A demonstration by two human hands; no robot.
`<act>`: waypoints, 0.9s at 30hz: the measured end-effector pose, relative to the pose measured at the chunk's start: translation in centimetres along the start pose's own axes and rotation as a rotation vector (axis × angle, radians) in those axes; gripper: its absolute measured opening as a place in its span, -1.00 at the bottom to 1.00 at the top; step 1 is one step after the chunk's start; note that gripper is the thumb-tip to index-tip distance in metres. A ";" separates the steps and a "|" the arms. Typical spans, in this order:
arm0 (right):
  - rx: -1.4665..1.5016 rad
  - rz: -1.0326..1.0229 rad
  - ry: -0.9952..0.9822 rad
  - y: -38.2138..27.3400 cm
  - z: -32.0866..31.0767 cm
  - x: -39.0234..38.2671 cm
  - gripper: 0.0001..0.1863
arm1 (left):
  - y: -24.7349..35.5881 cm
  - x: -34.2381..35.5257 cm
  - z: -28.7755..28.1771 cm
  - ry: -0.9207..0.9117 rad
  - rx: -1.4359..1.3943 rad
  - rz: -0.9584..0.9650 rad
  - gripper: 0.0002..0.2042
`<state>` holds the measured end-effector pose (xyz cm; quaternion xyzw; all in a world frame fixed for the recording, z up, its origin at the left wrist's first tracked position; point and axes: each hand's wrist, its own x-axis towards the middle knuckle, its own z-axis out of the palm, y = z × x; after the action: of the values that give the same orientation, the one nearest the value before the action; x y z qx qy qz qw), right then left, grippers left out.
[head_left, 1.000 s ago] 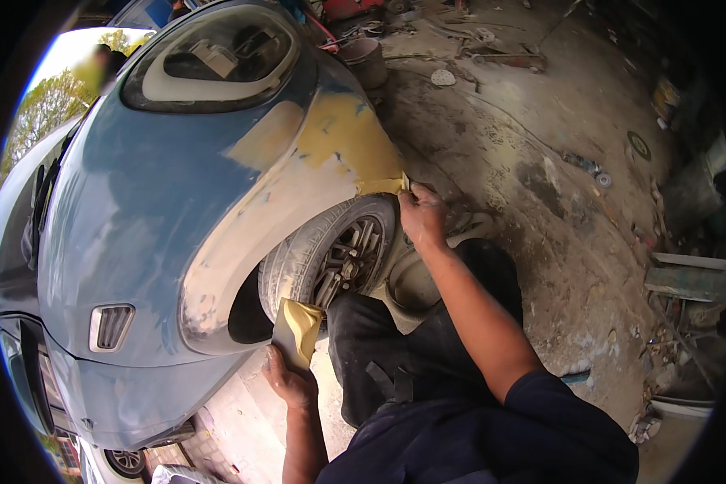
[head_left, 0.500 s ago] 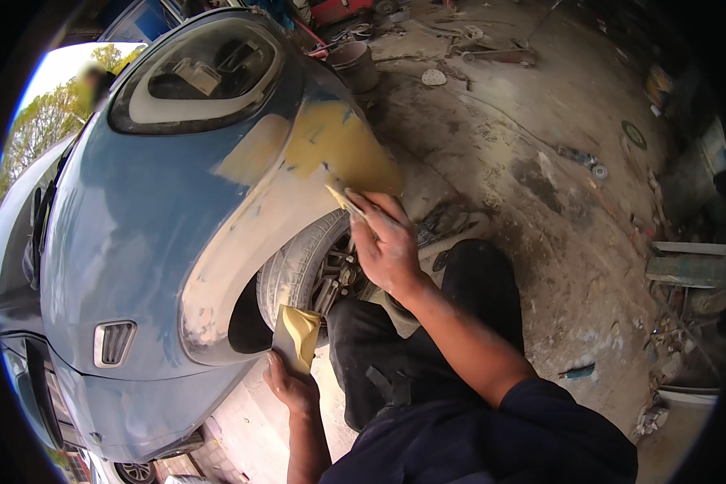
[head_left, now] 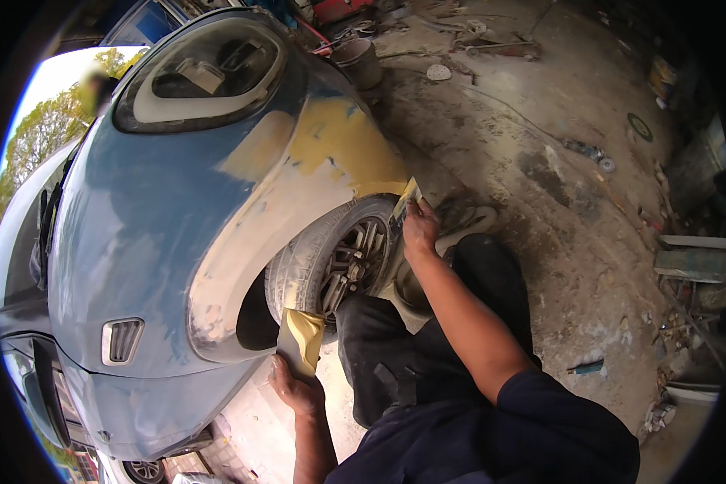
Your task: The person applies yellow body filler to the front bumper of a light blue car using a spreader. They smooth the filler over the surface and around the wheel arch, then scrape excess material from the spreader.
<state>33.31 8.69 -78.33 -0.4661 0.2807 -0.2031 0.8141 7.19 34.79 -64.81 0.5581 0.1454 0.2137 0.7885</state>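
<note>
Yellow body filler [head_left: 331, 137] covers part of the blue car's front fender [head_left: 242, 234], above the wheel [head_left: 351, 258]. My right hand [head_left: 421, 230] grips a putty spreader [head_left: 407, 198] with yellow filler along its edge, held close to the far end of the wheel arch. Below the tyre, my left hand [head_left: 298, 391] holds a flat grey board [head_left: 293, 345] by its lower part. A thick lump of yellow filler [head_left: 306, 331] sits on the board's upper right side. Pale sanded patches surround the arch and the headlight [head_left: 202, 77].
A bucket [head_left: 356, 63] stands beyond the fender. Around it the dusty floor [head_left: 532, 242] carries a hose, a white disc [head_left: 438, 73] and scattered tools. A power tool [head_left: 589, 153] lies farther right. My knees are close to the wheel.
My right hand has moved right with the spreader, from the middle of the arch to its far end. Fresh yellow filler shows along the arch edge there. My left hand still holds the board.
</note>
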 end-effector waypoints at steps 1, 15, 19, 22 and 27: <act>-0.010 -0.079 0.029 -0.3 0.8 -0.5 -0.82 | 0.0 0.1 -0.2 0.009 -0.006 0.006 -0.59; -0.291 -0.684 -0.135 -6.4 4.8 -10.7 -0.42 | -0.4 0.0 -0.3 0.014 0.006 0.026 -0.57; -0.409 -0.801 -0.168 -8.0 5.0 -13.2 -0.42 | -0.4 0.3 -0.3 0.042 -0.003 0.039 -0.60; -0.413 -0.865 -0.208 -9.0 4.8 -14.8 -0.40 | -0.2 0.4 -0.2 -0.004 0.120 0.072 -0.62; -0.219 -0.794 -0.426 -11.1 3.1 -16.9 -0.61 | -0.3 0.8 1.3 0.031 -0.149 -0.023 -0.60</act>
<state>21.70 15.32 -62.82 -0.6519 -0.0730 -0.3680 0.6590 8.60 34.02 -64.68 0.4927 0.1476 0.2232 0.8280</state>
